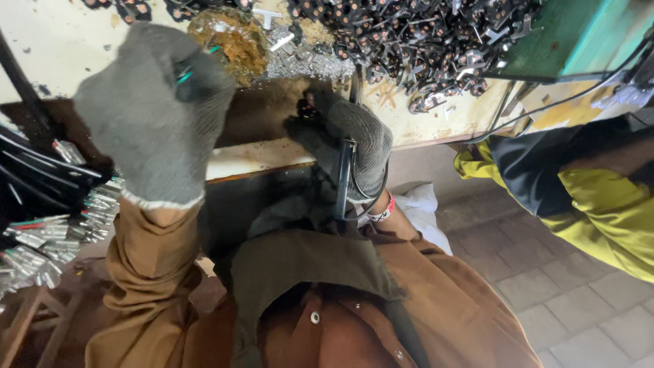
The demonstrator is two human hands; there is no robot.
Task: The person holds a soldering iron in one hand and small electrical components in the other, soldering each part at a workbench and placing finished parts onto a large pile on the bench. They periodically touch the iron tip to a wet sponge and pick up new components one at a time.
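Left hand [153,109]: grey knit glove, raised over the left of the workbench [61,41], fingers curled shut around a small dark part with green wire [184,73], lifted clear of the surface.

Right hand [347,140]: darker glove, at the near bench edge, clamped on a dark metal tool [343,184] that runs down toward the lap; it appears braced against the edge for steadiness.

Far right: heap of small dark connector parts [422,41].

Far centre: rusty residue and metal shavings [231,37].

Near left: bundled cables with silvery terminals [37,238], within reach.

Right: another person's yellow sleeve [599,211].
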